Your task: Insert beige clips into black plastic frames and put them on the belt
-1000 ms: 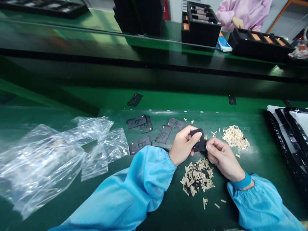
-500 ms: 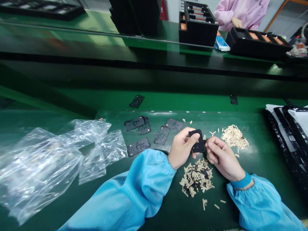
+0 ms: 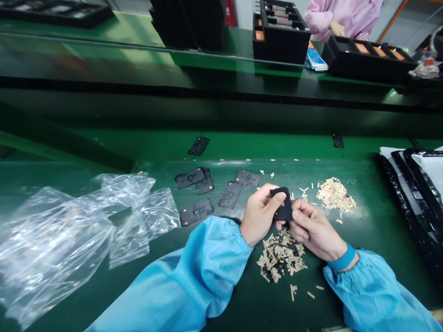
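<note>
My left hand (image 3: 260,214) is closed around a small flat black plastic plate (image 3: 284,210), its thumb pressed on the face. At the plate's right edge my right hand (image 3: 313,228) has thumb and fingers pinched together; whatever lies between those fingertips is too small to make out. Just below both hands is a pile of small beige strips mixed with black bits (image 3: 281,258). A second heap of paler strips (image 3: 335,194) lies to the right, beyond my right hand. Similar black plates with cut-outs (image 3: 196,212) rest on the green table to the left.
Clear plastic bags (image 3: 62,240) cover the table's left side. Black-and-white packages (image 3: 415,198) are stacked at the right. Across a raised green ledge (image 3: 207,67) stand black trays (image 3: 370,60), with a person in pink sleeves (image 3: 342,18) behind them.
My right hand has shifted slightly left, its fingertips now against the plate's edge. My left hand keeps its hold on the plate. The whole view has shifted a little.
</note>
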Available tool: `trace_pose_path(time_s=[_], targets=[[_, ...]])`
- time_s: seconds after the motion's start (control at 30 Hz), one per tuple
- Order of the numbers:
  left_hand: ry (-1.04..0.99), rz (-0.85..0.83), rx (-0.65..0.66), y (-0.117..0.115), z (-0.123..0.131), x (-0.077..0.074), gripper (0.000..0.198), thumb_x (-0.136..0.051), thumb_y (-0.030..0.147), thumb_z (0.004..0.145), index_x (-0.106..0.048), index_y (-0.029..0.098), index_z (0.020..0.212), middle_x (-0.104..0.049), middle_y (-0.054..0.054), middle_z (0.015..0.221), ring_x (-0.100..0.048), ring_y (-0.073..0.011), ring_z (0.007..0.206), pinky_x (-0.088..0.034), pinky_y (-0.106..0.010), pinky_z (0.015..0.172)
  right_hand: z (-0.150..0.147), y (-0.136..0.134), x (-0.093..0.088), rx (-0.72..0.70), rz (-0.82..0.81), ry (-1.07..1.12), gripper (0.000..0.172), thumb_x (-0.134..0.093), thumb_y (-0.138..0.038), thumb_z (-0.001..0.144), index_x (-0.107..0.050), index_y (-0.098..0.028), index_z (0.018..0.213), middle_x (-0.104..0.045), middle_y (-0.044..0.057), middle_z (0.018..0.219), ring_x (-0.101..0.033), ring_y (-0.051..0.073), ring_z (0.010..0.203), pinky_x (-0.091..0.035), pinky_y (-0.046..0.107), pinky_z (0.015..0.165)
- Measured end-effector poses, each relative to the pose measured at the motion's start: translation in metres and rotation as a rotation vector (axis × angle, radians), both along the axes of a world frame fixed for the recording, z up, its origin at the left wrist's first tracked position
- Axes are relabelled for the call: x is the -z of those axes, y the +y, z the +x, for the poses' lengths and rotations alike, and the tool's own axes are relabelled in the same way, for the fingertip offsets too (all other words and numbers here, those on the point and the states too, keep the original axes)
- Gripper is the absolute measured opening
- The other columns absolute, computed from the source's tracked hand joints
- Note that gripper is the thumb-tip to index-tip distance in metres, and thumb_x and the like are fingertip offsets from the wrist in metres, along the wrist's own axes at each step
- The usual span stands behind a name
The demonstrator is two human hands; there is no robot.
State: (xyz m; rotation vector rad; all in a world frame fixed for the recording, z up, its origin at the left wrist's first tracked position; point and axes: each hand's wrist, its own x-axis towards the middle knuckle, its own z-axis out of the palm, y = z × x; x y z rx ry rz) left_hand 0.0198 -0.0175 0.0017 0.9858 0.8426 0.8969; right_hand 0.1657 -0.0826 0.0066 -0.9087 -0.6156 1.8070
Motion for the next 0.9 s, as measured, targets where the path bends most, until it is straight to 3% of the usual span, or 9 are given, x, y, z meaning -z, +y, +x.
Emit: trace_pose_path(time_s=[0.23, 0.47, 0.6, 0.77, 0.9], targets=[[-0.034, -0.010, 0.002, -0.003, 0.002, 0.002, 0.043, -0.072, 0.058, 0.084, -0.055, 0.019, 0.088, -0.059, 0.006, 0.064, -0.054, -0.0082, 0.034, -0.040, -0.017, 0.029, -0.001, 0.001, -0.002, -0.018, -0.030, 0.089, 0.033, -0.076, -0.042, 0.090, -0.052, -0.021, 0.084, -0.051, -0.009, 0.063, -0.019, 0.002, 0.041, -0.016, 0.020, 0.042], [-0.030, -0.039, 0.001, -0.002, 0.002, 0.004, 0.042, -0.072, 0.057, 0.084, -0.056, 0.019, 0.089, -0.060, 0.005, 0.066, -0.055, -0.0092, 0.036, -0.040, -0.019, 0.029, -0.001, 0.000, -0.001, 0.011, 0.020, 0.001, 0.032, -0.076, -0.045, 0.090, -0.054, -0.021, 0.085, -0.051, -0.009, 0.066, -0.021, 0.001, 0.041, -0.019, 0.021, 0.045], [-0.052, -0.080, -0.056, 0.006, 0.002, 0.008, 0.042, -0.075, 0.056, 0.081, -0.057, 0.018, 0.090, -0.062, 0.005, 0.067, -0.059, -0.0104, 0.044, -0.049, -0.021, 0.038, 0.007, 0.003, 0.002, 0.134, 0.061, -0.236, 0.027, -0.073, -0.045, 0.092, -0.062, -0.020, 0.090, -0.056, -0.005, 0.073, -0.028, 0.003, 0.044, -0.020, 0.022, 0.044], [-0.002, 0.002, -0.102, 0.015, 0.001, 0.005, 0.050, -0.082, 0.035, 0.076, -0.065, 0.019, 0.120, -0.072, -0.001, 0.086, -0.067, -0.0122, 0.069, -0.059, -0.024, 0.065, 0.019, 0.006, 0.001, 0.380, 0.142, -0.576, 0.026, -0.071, -0.046, 0.093, -0.065, -0.021, 0.092, -0.051, -0.005, 0.066, -0.035, 0.008, 0.048, -0.024, 0.023, 0.044], [0.036, 0.015, -0.111, 0.015, 0.001, 0.004, 0.042, -0.078, 0.034, 0.079, -0.066, 0.019, 0.116, -0.069, 0.000, 0.086, -0.062, -0.0104, 0.058, -0.055, -0.023, 0.052, 0.020, 0.005, -0.003, 0.452, 0.272, -0.762, 0.024, -0.071, -0.045, 0.092, -0.066, -0.022, 0.092, -0.056, -0.002, 0.069, -0.045, 0.012, 0.055, -0.034, 0.026, 0.049]])
